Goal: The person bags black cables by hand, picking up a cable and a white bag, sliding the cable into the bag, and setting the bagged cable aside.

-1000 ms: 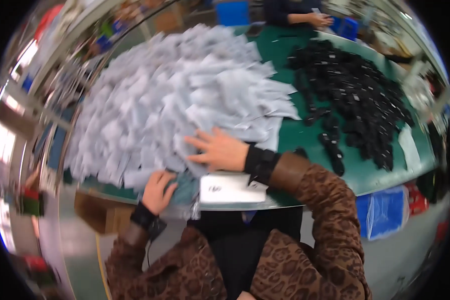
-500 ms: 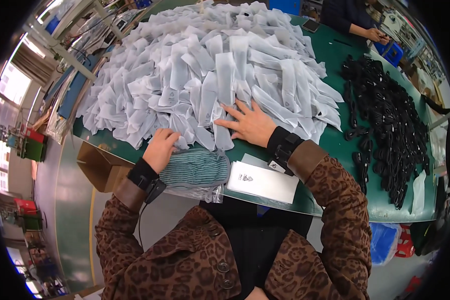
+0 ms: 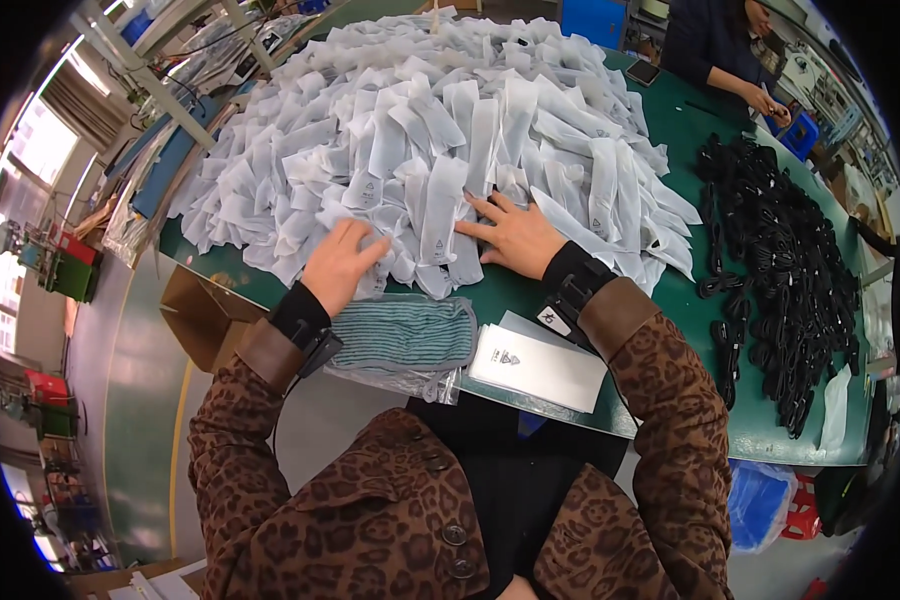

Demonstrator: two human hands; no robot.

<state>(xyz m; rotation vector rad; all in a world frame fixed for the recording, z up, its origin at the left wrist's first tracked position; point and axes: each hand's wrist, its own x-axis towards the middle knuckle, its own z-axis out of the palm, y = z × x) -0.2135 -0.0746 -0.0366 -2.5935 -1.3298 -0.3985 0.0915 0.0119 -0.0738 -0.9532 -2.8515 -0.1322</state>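
Note:
A large heap of slim white paper pouches [image 3: 390,130] covers the middle of the green table. My left hand [image 3: 345,262] rests on the heap's near edge, thumb apart from the fingers. To its right, my right hand [image 3: 520,238] lies with fingers spread against the pouches at the front. Between the two hands, a printed pouch [image 3: 440,210] lies lengthwise. Just below my left hand is a folded green-grey striped cloth piece [image 3: 405,335] with a pale edge, apparently on clear plastic. A stack of flat white pouches [image 3: 535,368] sits below my right hand.
Coiled black cables [image 3: 785,270] are heaped on the right of the table, beside a single white pouch [image 3: 836,410]. An open cardboard box [image 3: 205,315] stands at the table's left edge. A phone-like dark device [image 3: 643,72] lies far right, near another person [image 3: 715,50].
My left hand has moved forward onto the heap from beside the striped cloth. My right hand stays at the heap's front, fingers drawn slightly closer. The whole view has shifted a little.

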